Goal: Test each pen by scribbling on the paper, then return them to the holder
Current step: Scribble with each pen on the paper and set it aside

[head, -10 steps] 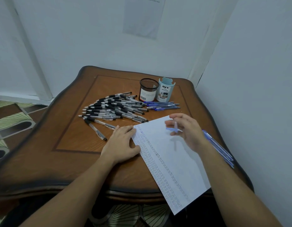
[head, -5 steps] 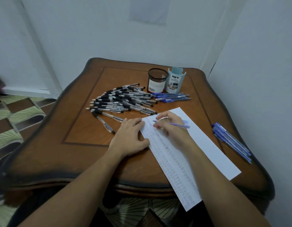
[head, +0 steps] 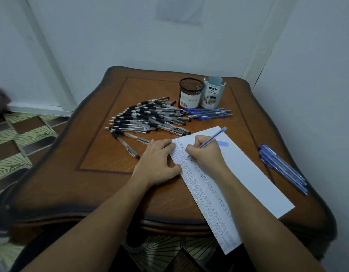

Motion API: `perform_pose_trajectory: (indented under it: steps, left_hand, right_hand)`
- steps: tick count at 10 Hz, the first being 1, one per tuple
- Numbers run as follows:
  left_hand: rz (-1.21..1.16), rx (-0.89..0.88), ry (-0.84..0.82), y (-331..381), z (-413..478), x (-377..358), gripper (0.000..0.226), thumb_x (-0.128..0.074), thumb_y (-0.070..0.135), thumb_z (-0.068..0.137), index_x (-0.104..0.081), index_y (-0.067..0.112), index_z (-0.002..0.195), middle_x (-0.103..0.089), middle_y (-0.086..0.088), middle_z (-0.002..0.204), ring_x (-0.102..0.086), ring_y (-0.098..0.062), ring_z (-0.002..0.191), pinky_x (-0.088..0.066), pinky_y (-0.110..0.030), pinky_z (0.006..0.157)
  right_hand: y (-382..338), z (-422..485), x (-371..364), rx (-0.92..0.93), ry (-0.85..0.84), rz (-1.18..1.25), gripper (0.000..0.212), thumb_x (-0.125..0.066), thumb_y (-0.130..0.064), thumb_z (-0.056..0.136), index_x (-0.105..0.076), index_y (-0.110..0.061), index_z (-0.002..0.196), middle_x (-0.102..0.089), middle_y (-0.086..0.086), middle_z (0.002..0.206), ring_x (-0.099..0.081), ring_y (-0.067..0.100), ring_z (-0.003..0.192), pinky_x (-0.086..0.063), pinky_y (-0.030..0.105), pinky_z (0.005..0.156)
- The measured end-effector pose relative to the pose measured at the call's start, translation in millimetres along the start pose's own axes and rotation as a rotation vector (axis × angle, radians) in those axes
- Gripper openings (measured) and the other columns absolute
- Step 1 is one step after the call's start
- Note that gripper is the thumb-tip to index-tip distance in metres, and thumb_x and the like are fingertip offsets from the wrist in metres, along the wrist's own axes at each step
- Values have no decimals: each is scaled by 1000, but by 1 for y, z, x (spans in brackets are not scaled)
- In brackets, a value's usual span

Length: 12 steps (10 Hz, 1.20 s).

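Note:
My right hand [head: 206, 154] grips a blue pen [head: 213, 138] in a writing hold, its tip touching the white paper [head: 246, 169] near the top of the scribbled left column. My left hand [head: 158, 163] lies flat on the table and presses the paper's left edge with its fingers. A blue pen cap [head: 222, 143] lies on the paper just right of my right hand. At the back stand a black mesh holder [head: 191, 93] and a pale blue holder [head: 213, 93], side by side. I cannot see inside either one.
A heap of black-grip pens [head: 148, 119] lies left of the holders, and one black pen [head: 125, 145] lies apart near my left hand. Several blue pens [head: 209, 113] lie in front of the holders. More blue pens [head: 283, 168] rest by the table's right edge. Walls close in behind and right.
My right hand came down from above the paper, turned the blue pen into a writing hold and set its tip on the sheet. The cap now lies on the paper. The camera shifted.

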<state>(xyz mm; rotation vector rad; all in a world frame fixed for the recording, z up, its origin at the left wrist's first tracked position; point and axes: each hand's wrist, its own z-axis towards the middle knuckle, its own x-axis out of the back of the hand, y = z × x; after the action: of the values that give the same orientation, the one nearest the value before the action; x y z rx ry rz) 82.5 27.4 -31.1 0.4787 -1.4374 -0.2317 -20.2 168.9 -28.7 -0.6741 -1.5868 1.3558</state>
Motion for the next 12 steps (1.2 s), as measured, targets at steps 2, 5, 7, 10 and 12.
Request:
perform_pose_trajectory:
  steps: [2,5,7,10,12]
  left_hand:
    - [12,7,-6,-1,0,0,88,-43,58,72,-37,18,150,-30,3,157,-19,-11,143,2,-32,119]
    - [7,8,-6,-1,0,0,88,-43,58,72,-37,18,150,-30,3,157,-19,-11,143,2,-31,118]
    - [0,4,-1,0,0,0,87,-43,57,73,-38,18,150,-31,3,156,-20,-12,143,1,-33,119]
    - [7,4,-9,-1,0,0,88,-42,58,73,-37,18,150,-30,3,157,-19,-11,143,0,-34,119]
    - [5,4,-10,-1,1,0,88,-42,58,73,-37,18,151,-30,3,157,-19,-11,144,1,-33,119]
  right_hand:
    - [2,-5,1,33,-28,-52,38,-68,-10,73,-38,-23,52,-37,-1,50,-48,20,56,-39,35,59]
    - [-1,-7,-1,58,-23,-101,37,-67,-4,76,-38,-16,57,-35,4,54,-41,20,56,-35,34,57]
    - [-2,-6,0,49,-19,-110,38,-67,-4,76,-38,-17,55,-36,1,51,-42,18,54,-35,32,56]
    - [-2,-7,0,58,-19,-123,40,-67,-3,76,-36,-18,56,-33,-3,50,-40,18,56,-34,33,57]
    - [-3,-7,1,55,-18,-121,39,-67,-3,76,-37,-17,56,-34,0,52,-43,21,58,-36,34,58]
